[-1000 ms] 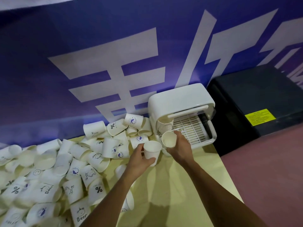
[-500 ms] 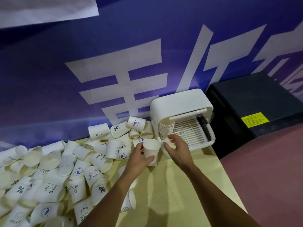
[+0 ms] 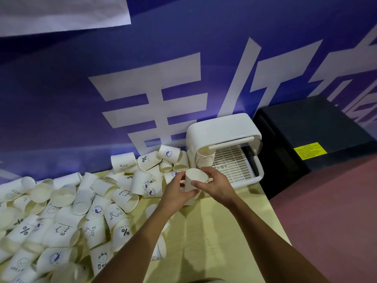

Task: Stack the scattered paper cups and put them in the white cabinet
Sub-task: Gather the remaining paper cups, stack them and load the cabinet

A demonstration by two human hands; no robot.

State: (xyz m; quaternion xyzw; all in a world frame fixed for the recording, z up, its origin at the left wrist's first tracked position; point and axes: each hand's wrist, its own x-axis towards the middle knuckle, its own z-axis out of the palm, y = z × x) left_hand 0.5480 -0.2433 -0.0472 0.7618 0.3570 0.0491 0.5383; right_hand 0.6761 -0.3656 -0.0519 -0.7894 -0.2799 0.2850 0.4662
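Your fingers (image 3: 195, 183) on both the left hand (image 3: 175, 193) and right hand (image 3: 217, 185) curl round one paper cup (image 3: 192, 178), held base-up over the table (image 3: 220, 231), at 7 o'clock of the white cabinet (image 3: 222, 129). Squeeze hard and the thin wall may buckle. Feed it in crooked and you may topple the stack (image 3: 205, 159) inside. Count: two hands, one held cup (nested or single, I cannot tell), one stack, one cabinet. Upwards of thirty loose cups (image 3: 140, 183) lie from 7 to 11 o'clock, overlapping too much for an exact tally.

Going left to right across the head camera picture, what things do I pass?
Scattered paper cups → held paper cup → white cabinet → black box.
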